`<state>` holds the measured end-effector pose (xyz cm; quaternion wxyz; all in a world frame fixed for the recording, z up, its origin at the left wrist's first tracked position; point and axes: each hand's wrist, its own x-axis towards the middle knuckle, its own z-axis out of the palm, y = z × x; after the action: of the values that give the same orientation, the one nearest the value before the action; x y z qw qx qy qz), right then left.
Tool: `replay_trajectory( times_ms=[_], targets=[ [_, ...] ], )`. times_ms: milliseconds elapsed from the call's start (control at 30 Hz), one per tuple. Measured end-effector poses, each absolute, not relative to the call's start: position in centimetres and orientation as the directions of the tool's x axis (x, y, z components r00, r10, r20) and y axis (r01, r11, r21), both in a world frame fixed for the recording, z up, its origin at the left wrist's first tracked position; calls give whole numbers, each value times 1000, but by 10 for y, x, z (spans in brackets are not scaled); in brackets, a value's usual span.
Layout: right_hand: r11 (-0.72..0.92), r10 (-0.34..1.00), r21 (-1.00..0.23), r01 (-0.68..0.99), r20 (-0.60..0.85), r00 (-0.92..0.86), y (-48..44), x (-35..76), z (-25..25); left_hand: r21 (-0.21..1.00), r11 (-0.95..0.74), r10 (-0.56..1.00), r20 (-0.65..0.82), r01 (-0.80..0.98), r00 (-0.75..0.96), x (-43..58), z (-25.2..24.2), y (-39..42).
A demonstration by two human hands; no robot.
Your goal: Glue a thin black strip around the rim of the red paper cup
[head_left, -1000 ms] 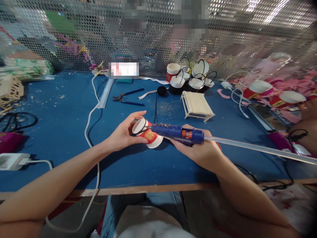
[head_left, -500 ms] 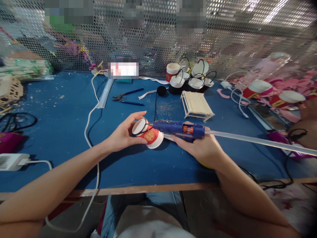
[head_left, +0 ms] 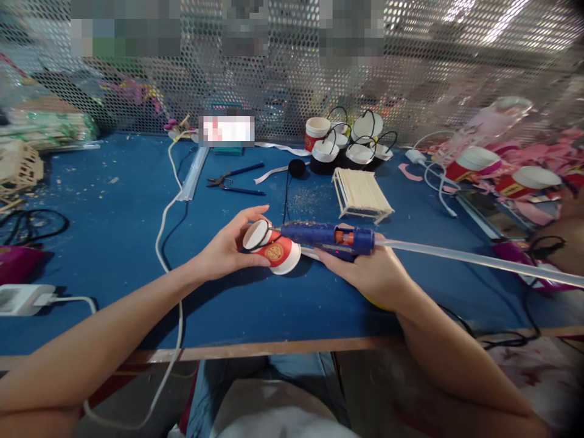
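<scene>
My left hand (head_left: 232,243) is closed around a red and white paper cup (head_left: 279,252), tilted above the blue table with its wide end toward the lower right. A black cord (head_left: 286,198) crosses the cup near its narrow end and runs back to a round black piece (head_left: 296,168). In my right hand (head_left: 369,264) is a blue hot glue gun (head_left: 314,233), a long clear glue stick (head_left: 456,254) jutting from its rear. The nozzle points left and meets the cord at the cup's upper edge; whether it touches the cup cannot be told.
Pliers (head_left: 237,179) lie behind my hands, near a small wooden stick rack (head_left: 362,191). Several cups with black cord handles (head_left: 325,152) stand by the perforated metal screen (head_left: 283,79). A white cable (head_left: 160,237) runs down the left side. Another person's arm (head_left: 559,231) shows at right.
Almost nothing differs. The view has shifted very slightly, while both hands, the cup and the glue gun keep their places relative to each other.
</scene>
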<state>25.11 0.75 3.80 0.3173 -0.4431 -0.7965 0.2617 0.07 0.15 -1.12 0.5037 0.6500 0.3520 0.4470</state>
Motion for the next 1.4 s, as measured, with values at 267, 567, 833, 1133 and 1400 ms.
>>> replay_trajectory(
  times_ms=[267,567,833,1133,1400],
  targets=[
    [467,877,-691,552,283,-387,10,249,34,970,-241,910,221,13,351,2,-10,0],
    [463,878,-699,545,279,-389,8,249,39,968,-249,906,230,8,356,2,-10,0],
    [494,854,-705,509,284,-436,1,248,39,973,-231,932,215,18,290,4,-8,2],
    [501,846,-664,555,242,-474,0,248,38,980,-195,949,181,28,257,5,-7,1],
    [472,872,-681,560,267,-410,3,248,39,977,-214,934,203,6,294,5,-7,1]
  ],
)
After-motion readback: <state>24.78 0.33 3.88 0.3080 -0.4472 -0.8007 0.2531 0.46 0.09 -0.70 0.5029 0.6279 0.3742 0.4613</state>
